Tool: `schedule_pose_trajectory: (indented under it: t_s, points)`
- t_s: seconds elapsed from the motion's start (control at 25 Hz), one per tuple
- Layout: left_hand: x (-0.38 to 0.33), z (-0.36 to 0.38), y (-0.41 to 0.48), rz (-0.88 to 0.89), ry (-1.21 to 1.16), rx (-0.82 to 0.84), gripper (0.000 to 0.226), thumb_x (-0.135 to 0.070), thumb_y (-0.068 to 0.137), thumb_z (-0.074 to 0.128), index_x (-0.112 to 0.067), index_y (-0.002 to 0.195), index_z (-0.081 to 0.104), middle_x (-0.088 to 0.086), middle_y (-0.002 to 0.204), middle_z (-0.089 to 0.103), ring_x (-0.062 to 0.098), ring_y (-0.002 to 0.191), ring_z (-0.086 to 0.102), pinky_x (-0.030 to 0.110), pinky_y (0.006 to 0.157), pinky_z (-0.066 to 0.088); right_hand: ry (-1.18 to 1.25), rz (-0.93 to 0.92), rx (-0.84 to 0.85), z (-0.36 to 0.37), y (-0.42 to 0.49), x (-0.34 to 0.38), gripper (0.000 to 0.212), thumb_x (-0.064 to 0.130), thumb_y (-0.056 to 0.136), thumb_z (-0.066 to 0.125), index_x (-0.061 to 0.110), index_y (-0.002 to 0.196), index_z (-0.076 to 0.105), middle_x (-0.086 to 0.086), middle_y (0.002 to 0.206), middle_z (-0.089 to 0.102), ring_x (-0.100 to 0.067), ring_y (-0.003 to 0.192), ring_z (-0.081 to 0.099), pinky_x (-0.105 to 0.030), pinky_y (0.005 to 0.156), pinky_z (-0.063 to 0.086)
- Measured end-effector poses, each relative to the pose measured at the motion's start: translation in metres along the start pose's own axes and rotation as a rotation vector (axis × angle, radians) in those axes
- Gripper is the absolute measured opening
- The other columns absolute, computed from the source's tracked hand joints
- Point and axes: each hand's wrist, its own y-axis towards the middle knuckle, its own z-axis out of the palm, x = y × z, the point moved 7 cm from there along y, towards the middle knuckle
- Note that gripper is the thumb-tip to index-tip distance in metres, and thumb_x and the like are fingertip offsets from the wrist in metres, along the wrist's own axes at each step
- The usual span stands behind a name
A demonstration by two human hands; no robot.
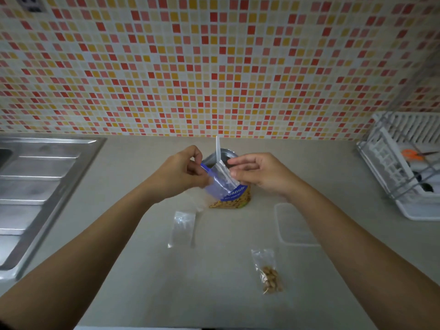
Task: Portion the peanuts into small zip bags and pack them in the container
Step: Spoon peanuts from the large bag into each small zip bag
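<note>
so a small clear zip bag (220, 181) is being held up right in front of the peanut bag (235, 198), pinched at its left edge by the curled fingers of the left hand (183, 170) and at its right edge by thumb and fingers of the right hand (259, 173). a white spoon handle (217, 148) can be seen sticking up out of the peanut bag. an empty zip bag (183, 227) is laid flat just nearer and left of the peanut bag, a filled zip bag (270, 275) is laid well nearer and a bit right of it, and the clear container (292, 225) is set near its right, partly hidden by the right forearm
</note>
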Motion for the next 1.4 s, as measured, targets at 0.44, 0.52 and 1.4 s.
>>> schedule_pose_trajectory:
  t_s: [0.44, 0.52, 1.4]
  points:
    - [-0.052, -0.004, 0.020, 0.434, 0.338, -0.346, 0.010, -0.032, 0.082, 0.068, -0.024, 0.088, 0.069, -0.007, 0.103, 0.049, 0.001, 0.091, 0.041, 0.011, 0.076, 0.032, 0.432, 0.069, -0.256, -0.041, -0.006, 0.020, 0.011, 0.000, 0.082, 0.064, 0.010, 0.081, 0.061, 0.006, 0.059, 0.067, -0.003, 0.055, 0.064, -0.012, 0.053, 0.051]
    - [-0.060, 0.005, 0.017, 0.517, 0.371, -0.387, 0.022, -0.044, 0.078, 0.068, -0.025, 0.088, 0.072, -0.005, 0.113, 0.045, 0.007, 0.099, 0.038, 0.015, 0.082, 0.032, 0.437, 0.081, -0.281, -0.044, -0.007, 0.025, 0.008, 0.004, 0.082, 0.066, 0.010, 0.081, 0.061, 0.004, 0.065, 0.068, -0.003, 0.057, 0.066, -0.012, 0.053, 0.051]
    - [-0.043, 0.028, 0.039, 0.051, -0.247, -0.094, 0.009, -0.012, 0.085, 0.064, -0.014, 0.082, 0.073, 0.000, 0.076, 0.068, 0.010, 0.071, 0.062, 0.014, 0.058, 0.047, -0.485, -0.223, -0.406, -0.053, -0.007, 0.053, 0.023, 0.024, 0.078, 0.072, 0.018, 0.097, 0.061, 0.004, 0.102, 0.064, -0.007, 0.081, 0.065, -0.021, 0.074, 0.052]
